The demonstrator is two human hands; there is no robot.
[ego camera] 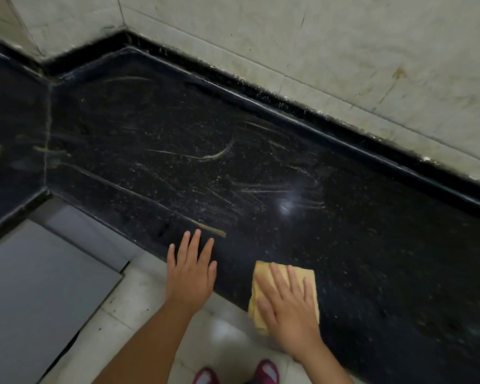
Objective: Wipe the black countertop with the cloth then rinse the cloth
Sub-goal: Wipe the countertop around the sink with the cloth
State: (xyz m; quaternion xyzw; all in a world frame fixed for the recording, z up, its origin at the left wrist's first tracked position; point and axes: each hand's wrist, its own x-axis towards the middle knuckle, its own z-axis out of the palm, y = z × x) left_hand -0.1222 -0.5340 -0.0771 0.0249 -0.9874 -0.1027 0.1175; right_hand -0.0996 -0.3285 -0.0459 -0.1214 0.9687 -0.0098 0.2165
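A: We have the black countertop (233, 167) running from the far left corner to the near right, so let us place everything from its front edge. Where are our hands?

B: Our right hand (287, 303) lies flat on the yellow cloth (302, 275), fingers straight and spread, pressing it down rather than gripping it. The cloth sits on the countertop right at that front edge, and its near corner hangs a little over the edge.

A: And the left?

B: Our left hand (190, 270) is released, fingers straight and slightly apart, holding nothing. Its fingertips reach past the front edge onto the black surface, and the palm hangs over the floor side. It is beside the cloth, apart from it.

A: What marks the surface?

B: Pale streaks (219, 153) curve across the middle, farther back from the edge than our hands. One yellowish streak (211, 230) lies just beyond our left fingertips. A bright glare spot (286, 205) shows behind the cloth.

A: Beyond the back of the countertop?

B: A stained tiled wall (288, 42). On our side of the front edge, light floor tiles (139, 309), a grey cabinet door (34, 295) standing open to the left, and pink slippers (266, 371) below.
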